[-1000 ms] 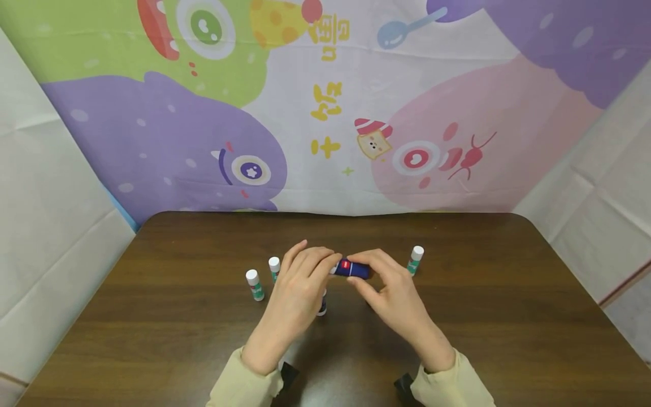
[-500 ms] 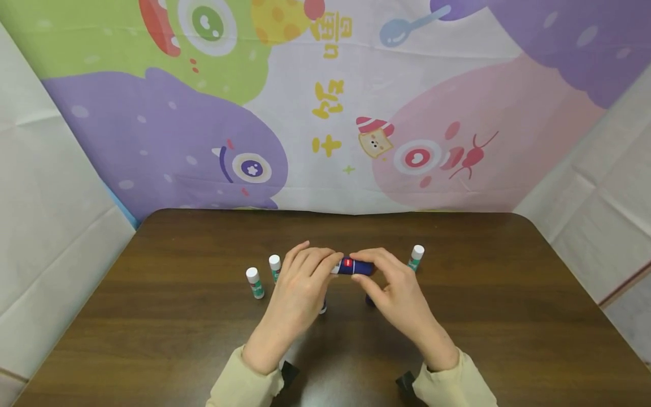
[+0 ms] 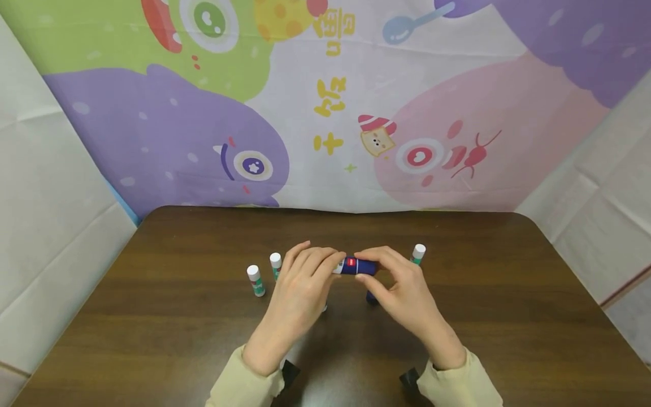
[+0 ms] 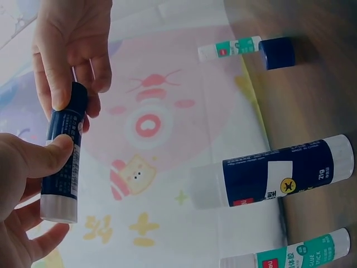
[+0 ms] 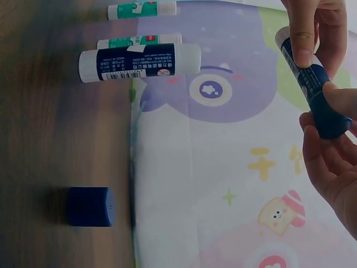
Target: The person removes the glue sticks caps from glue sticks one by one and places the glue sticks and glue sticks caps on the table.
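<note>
A dark blue glue stick [image 3: 358, 266] lies almost level between my two hands above the table. My left hand [image 3: 302, 285] grips its white-based body [image 4: 59, 207]. With thumb and fingers, my right hand [image 3: 402, 282] pinches the blue capped end [image 5: 330, 120]. On the table below stands another blue glue stick [image 4: 279, 173], uncapped, its pale top bare; in the head view my left hand hides most of it. A loose blue cap [image 5: 91, 206] rests on the table, partly behind my right hand in the head view.
Two green glue sticks with white caps, a nearer one [image 3: 256, 281] and a farther one [image 3: 276, 265], stand left of my hands. Another green glue stick [image 3: 418, 254] stands behind my right hand. A cartoon-printed cloth [image 3: 325, 169] hangs at the brown table's [image 3: 168, 316] back edge.
Both hands keep their hold on the glue stick and shift slightly right. More of the loose blue cap shows beneath the right hand, and less of the standing blue glue stick is visible.
</note>
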The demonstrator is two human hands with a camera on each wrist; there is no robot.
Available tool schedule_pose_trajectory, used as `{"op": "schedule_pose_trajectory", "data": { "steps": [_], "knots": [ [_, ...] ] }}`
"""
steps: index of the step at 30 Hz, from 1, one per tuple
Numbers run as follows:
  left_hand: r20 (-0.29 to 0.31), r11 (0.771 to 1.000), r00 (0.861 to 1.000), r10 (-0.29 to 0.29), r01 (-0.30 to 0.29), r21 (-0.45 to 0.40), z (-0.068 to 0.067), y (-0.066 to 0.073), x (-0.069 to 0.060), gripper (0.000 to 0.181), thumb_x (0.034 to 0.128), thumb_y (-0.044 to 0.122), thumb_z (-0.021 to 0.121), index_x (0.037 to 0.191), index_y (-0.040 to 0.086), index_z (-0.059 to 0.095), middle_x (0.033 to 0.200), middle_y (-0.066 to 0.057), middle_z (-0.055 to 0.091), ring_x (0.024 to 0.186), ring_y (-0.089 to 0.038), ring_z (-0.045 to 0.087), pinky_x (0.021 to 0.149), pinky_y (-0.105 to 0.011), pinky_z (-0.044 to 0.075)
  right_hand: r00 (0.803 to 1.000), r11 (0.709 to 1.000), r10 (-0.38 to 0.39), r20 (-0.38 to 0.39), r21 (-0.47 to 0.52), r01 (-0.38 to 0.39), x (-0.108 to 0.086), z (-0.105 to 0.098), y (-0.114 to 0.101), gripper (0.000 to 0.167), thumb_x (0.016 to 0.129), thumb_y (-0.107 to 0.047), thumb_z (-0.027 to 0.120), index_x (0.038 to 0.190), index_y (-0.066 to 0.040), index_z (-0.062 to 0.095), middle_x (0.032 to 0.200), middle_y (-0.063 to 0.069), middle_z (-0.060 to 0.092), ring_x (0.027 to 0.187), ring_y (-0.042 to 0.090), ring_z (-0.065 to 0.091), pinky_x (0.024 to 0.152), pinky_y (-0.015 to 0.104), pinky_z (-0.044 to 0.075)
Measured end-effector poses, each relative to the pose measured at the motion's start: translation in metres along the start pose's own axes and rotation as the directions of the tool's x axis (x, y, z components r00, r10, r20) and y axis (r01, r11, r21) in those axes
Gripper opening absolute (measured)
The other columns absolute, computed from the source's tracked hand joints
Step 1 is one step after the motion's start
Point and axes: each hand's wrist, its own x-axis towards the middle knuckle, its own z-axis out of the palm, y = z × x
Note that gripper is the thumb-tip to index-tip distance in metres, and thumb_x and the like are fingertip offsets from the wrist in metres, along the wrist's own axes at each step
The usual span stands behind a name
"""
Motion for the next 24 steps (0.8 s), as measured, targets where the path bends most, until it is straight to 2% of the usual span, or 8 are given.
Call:
{"op": "schedule_pose_trajectory", "data": {
  "steps": [7, 18, 24],
  "knots": [
    [0.009, 1.000, 1.000, -0.004, 0.004, 0.007, -0.0010, -0.0005, 0.0005, 0.033, 0.0740, 0.009, 0.073, 0.105, 0.010, 0.063, 0.101, -0.001, 0.062, 0.097, -0.017, 0.057, 0.100, -0.038, 0.035, 1.000, 0.999, 0.000, 0.005, 0.053, 0.000, -0.0004, -0.0010, 0.0014, 0.030, 0.077, -0.005, 0.069, 0.106, -0.006, 0.062, 0.098, 0.003, 0.064, 0.086, 0.011, 0.061, 0.070, 0.023, 0.053],
    [0.009, 1.000, 1.000, 0.003, -0.003, 0.011, -0.0058, 0.0011, 0.0021, 0.033, 0.0729, 0.010, 0.074, 0.104, 0.010, 0.064, 0.099, 0.000, 0.063, 0.094, -0.017, 0.058, 0.097, -0.039, 0.037, 1.000, 0.998, 0.005, 0.015, 0.070, -0.006, 0.0002, -0.0035, -0.0005, 0.028, 0.077, -0.005, 0.069, 0.104, -0.006, 0.062, 0.098, 0.003, 0.064, 0.084, 0.011, 0.061, 0.070, 0.024, 0.053],
    [0.037, 1.000, 0.999, 0.002, -0.003, 0.020, -0.0084, 0.0011, 0.0020, 0.033, 0.0739, 0.012, 0.073, 0.105, 0.011, 0.063, 0.100, 0.000, 0.063, 0.094, -0.016, 0.058, 0.099, -0.037, 0.036, 1.000, 0.997, -0.001, 0.026, 0.072, -0.001, 0.0002, -0.0042, -0.0002, 0.029, 0.077, -0.005, 0.069, 0.105, -0.007, 0.062, 0.098, 0.003, 0.063, 0.084, 0.010, 0.062, 0.069, 0.022, 0.053]
  ]
}}
